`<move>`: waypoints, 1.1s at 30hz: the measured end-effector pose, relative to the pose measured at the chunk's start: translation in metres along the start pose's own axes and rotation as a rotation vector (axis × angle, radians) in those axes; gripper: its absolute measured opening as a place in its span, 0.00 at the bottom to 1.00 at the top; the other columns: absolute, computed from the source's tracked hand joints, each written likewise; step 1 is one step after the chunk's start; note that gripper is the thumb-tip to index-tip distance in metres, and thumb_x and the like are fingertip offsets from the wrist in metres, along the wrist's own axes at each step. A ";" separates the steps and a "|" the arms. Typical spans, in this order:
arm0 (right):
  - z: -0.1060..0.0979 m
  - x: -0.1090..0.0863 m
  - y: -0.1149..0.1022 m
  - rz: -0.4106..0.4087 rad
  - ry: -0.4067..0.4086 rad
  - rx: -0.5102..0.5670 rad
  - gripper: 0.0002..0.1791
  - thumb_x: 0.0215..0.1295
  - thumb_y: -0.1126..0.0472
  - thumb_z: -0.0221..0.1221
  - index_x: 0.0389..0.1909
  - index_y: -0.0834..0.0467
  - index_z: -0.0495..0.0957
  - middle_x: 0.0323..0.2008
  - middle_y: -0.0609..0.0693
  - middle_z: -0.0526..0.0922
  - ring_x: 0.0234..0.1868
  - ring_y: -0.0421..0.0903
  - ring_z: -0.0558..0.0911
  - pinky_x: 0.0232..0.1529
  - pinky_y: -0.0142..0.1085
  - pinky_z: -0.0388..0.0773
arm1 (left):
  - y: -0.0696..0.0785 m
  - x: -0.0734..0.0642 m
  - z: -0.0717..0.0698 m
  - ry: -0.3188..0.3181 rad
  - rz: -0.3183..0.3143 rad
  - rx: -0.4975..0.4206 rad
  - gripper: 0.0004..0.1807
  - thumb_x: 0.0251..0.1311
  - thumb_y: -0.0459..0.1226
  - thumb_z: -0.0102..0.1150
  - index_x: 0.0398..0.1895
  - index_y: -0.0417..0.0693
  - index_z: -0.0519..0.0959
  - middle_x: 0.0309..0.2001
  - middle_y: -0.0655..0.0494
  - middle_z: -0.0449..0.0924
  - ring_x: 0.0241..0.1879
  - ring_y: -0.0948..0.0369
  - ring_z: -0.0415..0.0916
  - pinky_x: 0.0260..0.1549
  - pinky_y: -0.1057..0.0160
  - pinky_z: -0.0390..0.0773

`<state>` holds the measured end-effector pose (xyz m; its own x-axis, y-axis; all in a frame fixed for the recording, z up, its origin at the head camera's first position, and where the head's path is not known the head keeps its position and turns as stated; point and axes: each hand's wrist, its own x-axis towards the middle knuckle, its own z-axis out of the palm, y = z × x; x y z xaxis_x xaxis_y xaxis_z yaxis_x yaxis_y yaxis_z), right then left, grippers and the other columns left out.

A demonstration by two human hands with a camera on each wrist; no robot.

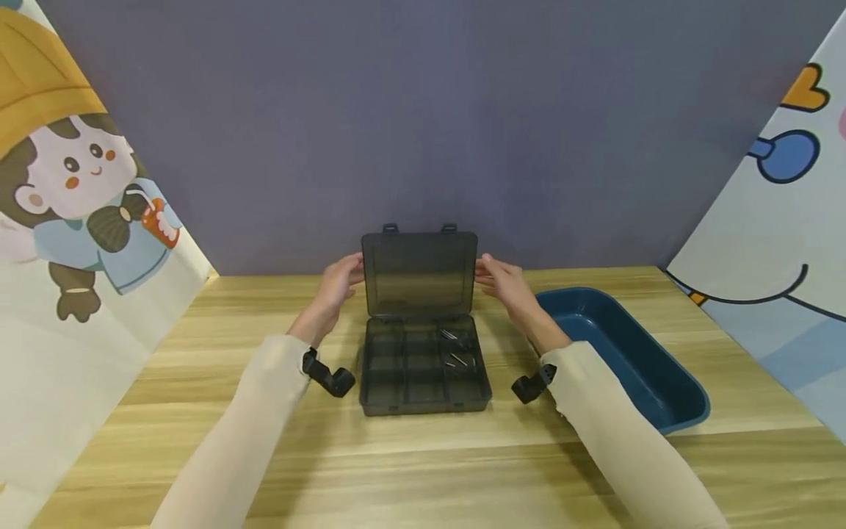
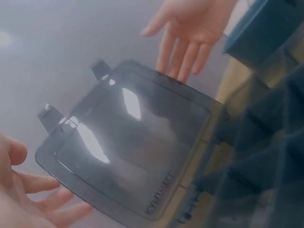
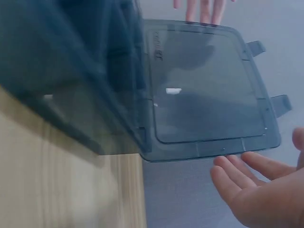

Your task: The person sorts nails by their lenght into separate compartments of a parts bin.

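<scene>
A smoky, see-through plastic compartment box (image 1: 426, 405) stands on the table with its lid (image 1: 419, 275) raised upright on the back hinge. Small metal pieces, thin and shiny, lie in the right-hand compartments; their exact kind is too small to tell. My left hand (image 1: 335, 286) is at the lid's left edge, fingers extended and touching or nearly touching it. On the opposite side, my right hand (image 1: 510, 285) has its fingertips (image 3: 223, 161) at the lid's right edge, fingers fairly straight. Two latch tabs (image 3: 281, 105) stick out from the lid's free edge.
A dark blue plastic tray (image 1: 687, 411) sits on the right of the wood-grain table (image 1: 423, 470), close to my right forearm. Behind the box rises a grey panel (image 1: 423, 110). Cartoon-printed panels (image 1: 40, 382) stand at both sides.
</scene>
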<state>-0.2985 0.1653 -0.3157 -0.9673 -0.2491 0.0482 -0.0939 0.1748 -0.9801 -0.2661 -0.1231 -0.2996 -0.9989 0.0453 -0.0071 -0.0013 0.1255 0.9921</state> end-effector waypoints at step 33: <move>0.016 -0.097 0.035 -0.101 0.047 -0.425 0.29 0.77 0.52 0.38 0.67 0.71 0.60 0.59 0.66 0.74 0.63 0.62 0.71 0.64 0.55 0.64 | -0.060 -0.107 0.006 -0.016 0.121 0.430 0.35 0.76 0.45 0.26 0.74 0.33 0.32 0.63 0.41 0.70 0.68 0.42 0.58 0.68 0.40 0.51</move>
<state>-0.2043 0.1803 -0.3582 -0.9570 -0.2429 0.1584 -0.2678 0.5307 -0.8041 -0.1592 -0.1296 -0.3595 -0.9899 0.0997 0.1010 0.1383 0.5188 0.8436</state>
